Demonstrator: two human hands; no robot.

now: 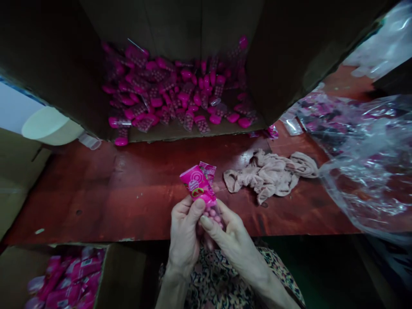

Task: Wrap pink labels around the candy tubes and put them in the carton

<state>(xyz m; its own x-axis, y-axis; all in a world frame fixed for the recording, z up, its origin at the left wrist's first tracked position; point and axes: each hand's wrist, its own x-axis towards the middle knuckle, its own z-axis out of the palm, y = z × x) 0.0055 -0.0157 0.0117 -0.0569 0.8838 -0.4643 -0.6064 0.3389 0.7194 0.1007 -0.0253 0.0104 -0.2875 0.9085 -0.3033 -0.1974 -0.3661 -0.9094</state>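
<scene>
Hot-pink candy packet (197,185) with white rings, red-brown table (106,206), beige cloth (268,175), dark floral-print clothing (219,279)

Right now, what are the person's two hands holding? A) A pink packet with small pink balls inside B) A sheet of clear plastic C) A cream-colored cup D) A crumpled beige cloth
A: the left hand and right hand both hold the pink packet, with the small pink balls showing through its clear lower end.

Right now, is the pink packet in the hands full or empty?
Not empty: round pink pieces show through the clear lower end of the pink packet, held by the left hand and right hand.
</scene>
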